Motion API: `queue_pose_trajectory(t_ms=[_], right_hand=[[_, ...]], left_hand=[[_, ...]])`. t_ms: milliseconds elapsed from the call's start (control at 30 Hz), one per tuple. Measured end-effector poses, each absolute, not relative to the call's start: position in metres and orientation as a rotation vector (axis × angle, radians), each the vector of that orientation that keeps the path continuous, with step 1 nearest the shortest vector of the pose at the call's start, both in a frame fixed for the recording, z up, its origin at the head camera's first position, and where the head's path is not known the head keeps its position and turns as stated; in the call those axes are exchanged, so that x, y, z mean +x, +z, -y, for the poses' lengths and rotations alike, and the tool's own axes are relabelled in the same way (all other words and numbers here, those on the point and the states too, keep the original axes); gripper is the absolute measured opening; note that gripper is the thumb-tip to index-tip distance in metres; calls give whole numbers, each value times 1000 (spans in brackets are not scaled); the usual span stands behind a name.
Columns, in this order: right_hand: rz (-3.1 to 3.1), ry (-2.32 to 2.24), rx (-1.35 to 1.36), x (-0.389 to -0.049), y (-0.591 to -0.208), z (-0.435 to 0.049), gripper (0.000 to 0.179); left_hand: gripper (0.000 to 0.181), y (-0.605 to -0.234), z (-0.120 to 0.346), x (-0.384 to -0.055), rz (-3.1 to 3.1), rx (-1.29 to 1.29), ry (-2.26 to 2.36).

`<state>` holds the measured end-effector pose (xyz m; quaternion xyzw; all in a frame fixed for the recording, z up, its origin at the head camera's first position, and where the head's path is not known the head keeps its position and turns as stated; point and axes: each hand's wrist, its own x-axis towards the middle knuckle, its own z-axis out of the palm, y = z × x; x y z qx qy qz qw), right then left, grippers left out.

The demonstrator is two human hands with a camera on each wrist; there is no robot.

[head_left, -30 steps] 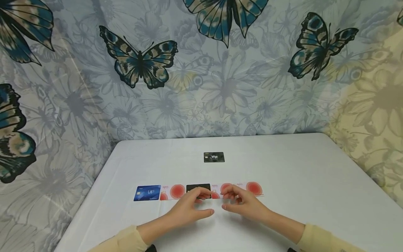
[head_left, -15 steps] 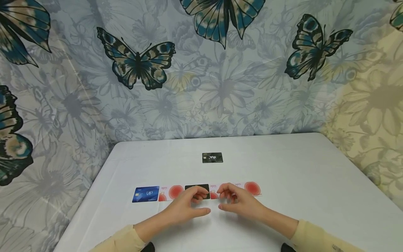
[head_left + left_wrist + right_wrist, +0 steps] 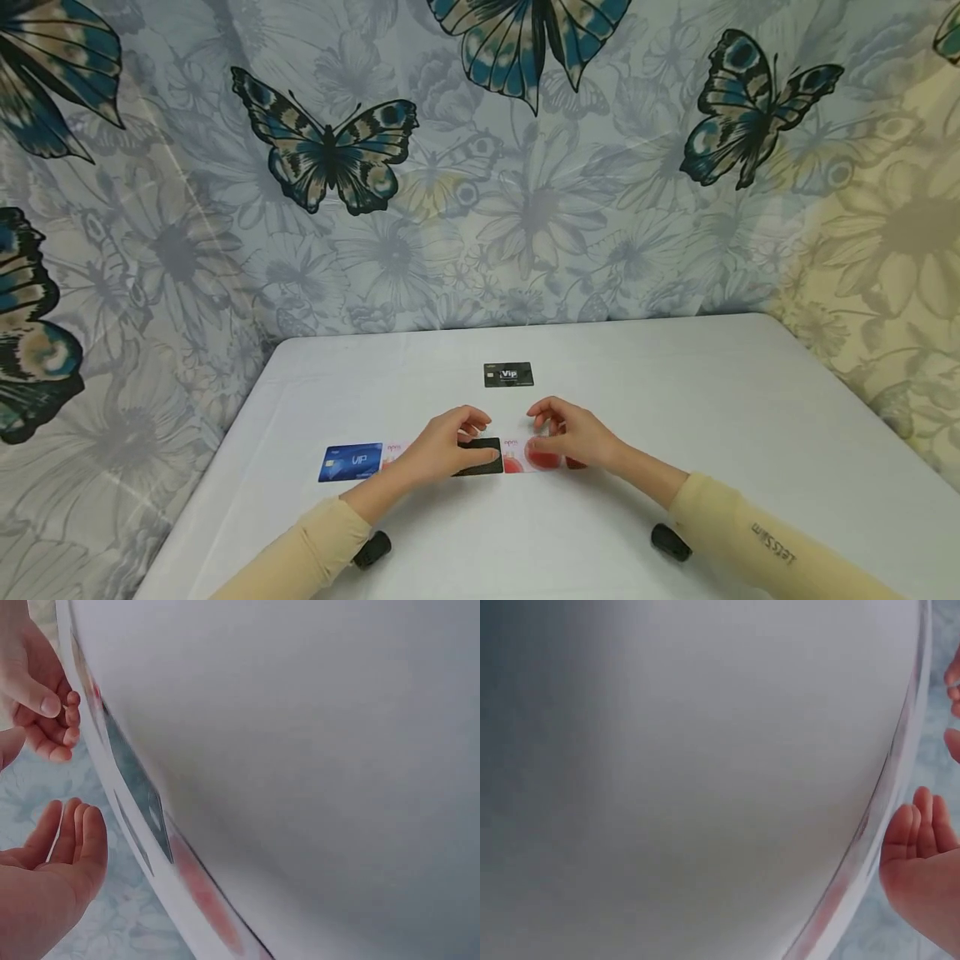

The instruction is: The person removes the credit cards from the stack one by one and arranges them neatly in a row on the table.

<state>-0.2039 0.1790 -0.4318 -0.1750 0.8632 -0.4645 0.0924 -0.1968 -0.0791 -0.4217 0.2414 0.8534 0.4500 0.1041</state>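
A row of flat cards lies on the white table. At its left end is a blue VIP card (image 3: 349,463); further right come a black card (image 3: 478,468) and white cards with red circles (image 3: 542,461). My left hand (image 3: 442,446) hovers over the row, its forearm and thumb hiding parts of the white and black cards. To the right my right hand (image 3: 587,435) hangs over the last cards, covering most of the end one. Both have loosely bent fingers and hold nothing. Both wrist views show the hands, the left (image 3: 60,892) and the right (image 3: 922,870), raised off the tabletop.
Farther back on the table (image 3: 675,383) lies a separate black Vip card (image 3: 508,375). A black device shows under each wrist, one on the left (image 3: 372,550) and one on the right (image 3: 671,542). Behind the table hangs a butterfly-patterned cloth (image 3: 540,208).
Both hands have moved forward, away from the person, from the near side of the row to above it. The cards appear to lie where they were.
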Motion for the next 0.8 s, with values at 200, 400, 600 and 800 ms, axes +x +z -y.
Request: queue_pose_trajectory(t_ms=[200,400,600,800], right_hand=[[-2638,-1261,-475,-233,-433,-184,46],[-2701,-1174,-401,-261,-431,-184,46],[-2743,-1110,-385,-281,-428,-181,48],[-2779,-1058,-307,-295,-427,-181,50]], left_hand=[[49,-421,71,-225,-2591,706,1227],[48,-420,64,-249,-2656,670,1154],[48,-419,57,-271,-2679,532,1176],[49,-419,53,-285,-2703,462,1172]])
